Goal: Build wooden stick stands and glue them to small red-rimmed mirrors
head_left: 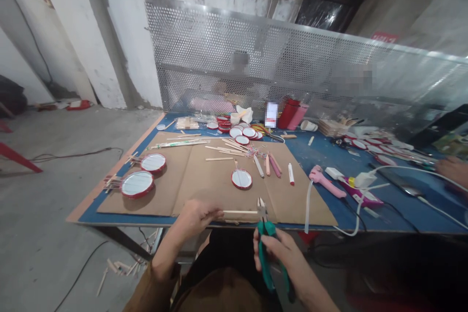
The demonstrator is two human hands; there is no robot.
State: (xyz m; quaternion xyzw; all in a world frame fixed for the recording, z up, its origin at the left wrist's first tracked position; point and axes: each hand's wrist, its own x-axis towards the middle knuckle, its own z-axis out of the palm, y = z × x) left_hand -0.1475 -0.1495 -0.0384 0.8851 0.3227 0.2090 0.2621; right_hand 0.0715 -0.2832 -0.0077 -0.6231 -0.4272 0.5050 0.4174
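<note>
Left hand (pixel 197 215) pinches a thin wooden stick (pixel 239 212) level over the cardboard sheet's (pixel 204 180) near edge, feeding its far end into the cutting tip of green-handled pliers (pixel 266 234) gripped closed in the right hand (pixel 281 253).

thin wooden stick (pixel 239 212) level, green-handled cutters (pixel 266 234) upright

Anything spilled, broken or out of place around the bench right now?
Yes: cut wooden stick pieces lie scattered on the floor under the table's left corner. On the table nothing looks spilled or broken.
</note>
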